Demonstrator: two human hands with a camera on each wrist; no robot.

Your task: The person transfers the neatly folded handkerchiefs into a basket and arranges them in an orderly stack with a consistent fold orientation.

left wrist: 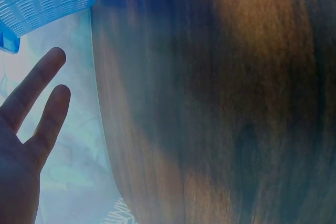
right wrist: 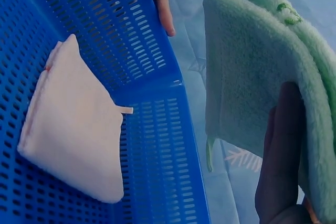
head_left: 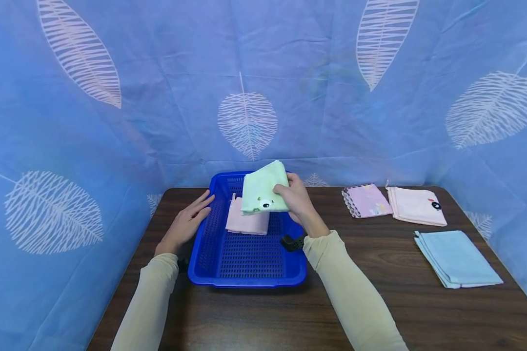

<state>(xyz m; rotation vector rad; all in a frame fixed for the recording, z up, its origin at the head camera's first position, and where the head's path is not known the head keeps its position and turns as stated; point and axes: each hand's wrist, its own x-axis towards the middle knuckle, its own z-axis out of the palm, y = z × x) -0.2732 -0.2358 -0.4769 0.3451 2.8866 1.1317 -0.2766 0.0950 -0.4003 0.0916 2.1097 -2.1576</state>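
Observation:
My right hand (head_left: 296, 197) pinches a folded light green towel (head_left: 263, 187) by its right side, thumb on top, above the blue plastic basket (head_left: 248, 282). An embroidered face shows near the towel's lower edge. Inside the basket lies a folded pale pink towel (right wrist: 73, 129), partly hidden under the green one in the head view. My left hand (head_left: 186, 224) rests at the basket's left rim with fingers extended. In the left wrist view, straight fingers (left wrist: 50, 116) of that hand spread beside the basket wall (left wrist: 47, 1).
On the dark wooden table (head_left: 377, 292), to the right, lie a folded purple towel (head_left: 368, 200) with a patterned edge, a whitish-pink towel (head_left: 415, 205) and a light blue towel (head_left: 458, 258). A blue leaf-patterned cloth (head_left: 180, 97) hangs behind and around the table.

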